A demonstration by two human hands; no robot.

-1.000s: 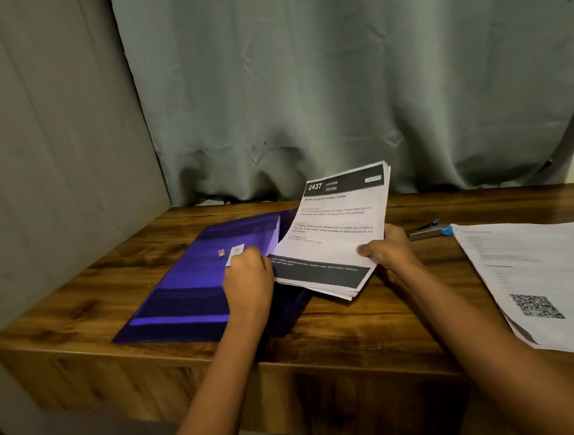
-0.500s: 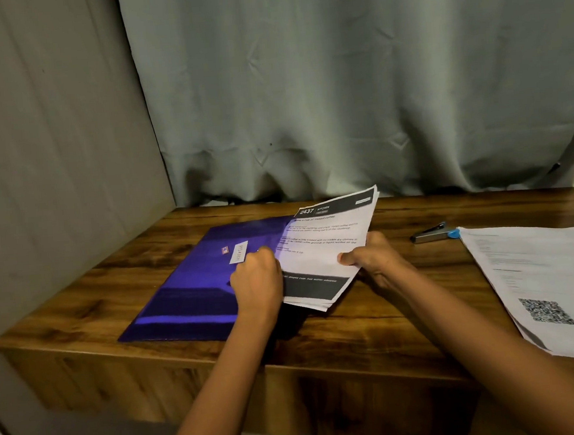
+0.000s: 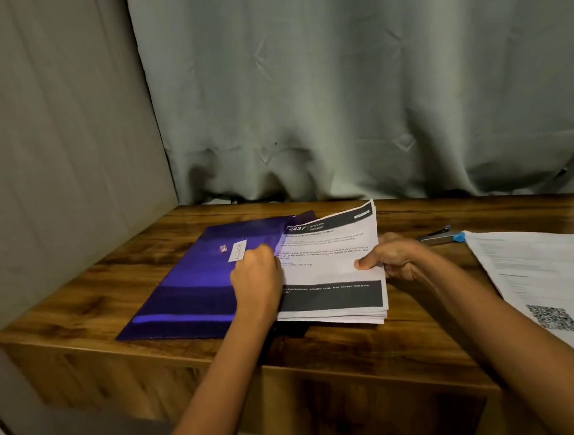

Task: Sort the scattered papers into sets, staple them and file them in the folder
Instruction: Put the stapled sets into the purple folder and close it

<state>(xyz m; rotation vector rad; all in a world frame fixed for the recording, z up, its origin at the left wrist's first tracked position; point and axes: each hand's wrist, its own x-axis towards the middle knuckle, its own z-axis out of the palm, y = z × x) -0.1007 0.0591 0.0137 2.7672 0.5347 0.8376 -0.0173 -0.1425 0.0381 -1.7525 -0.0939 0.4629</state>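
Paper set (image 3: 330, 268) edge behind left hand (image 3: 256, 282), perhaps inside folder (image 3: 188, 285)

Loose sheets (image 3: 533, 268) partly beyond the right edge, print illegibly small.

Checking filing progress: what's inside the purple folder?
The paper set meets the folder opening beside the left hand; the opaque cover hides anything inside.
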